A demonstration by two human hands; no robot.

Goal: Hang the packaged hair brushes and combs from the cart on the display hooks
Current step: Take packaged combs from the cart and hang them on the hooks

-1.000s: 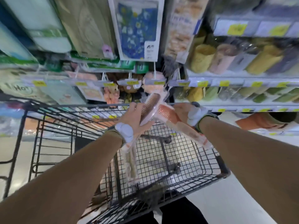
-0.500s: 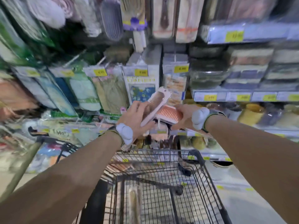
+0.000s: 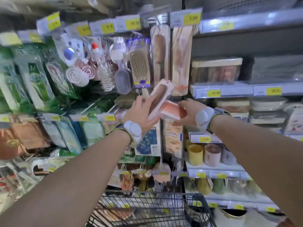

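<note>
Packaged comb (image 3: 159, 97) sits in my left hand (image 3: 139, 112), long axis on a diagonal: header end with the hang hole points up and to the right toward the shelf, lower end runs down-left into my palm. Pink card, brown comb visible through the clear front. Left fingers wrapped around the lower half of the pack, thumb on the near side, firm grip.

Second pack, an orange comb (image 3: 173, 109), lies nearly horizontal, long axis left to right, teeth facing up and away from me. Its left end tucks just under the first pack, touching it. My right hand (image 3: 186, 113) holds its right end, fingers curled under and behind, thumb on top; cannot tell how tight from this angle.

Both packs are raised at chest height in front of the peg wall, just below the hanging brushes (image 3: 141, 66) and the tall wooden-comb packs (image 3: 181, 59), and above a bare display hook (image 3: 96, 104) that sticks out to the left of my left hand. Neither pack is on a hook.

Yellow price tags (image 3: 192, 18) run along the rail above. Cart (image 3: 152, 208) is at the bottom of view, right under my forearms, more flat packs (image 3: 113, 213) lying in its basket. Both wrists carry grey bands (image 3: 132, 130). Left part of the display is motion-blurred.
</note>
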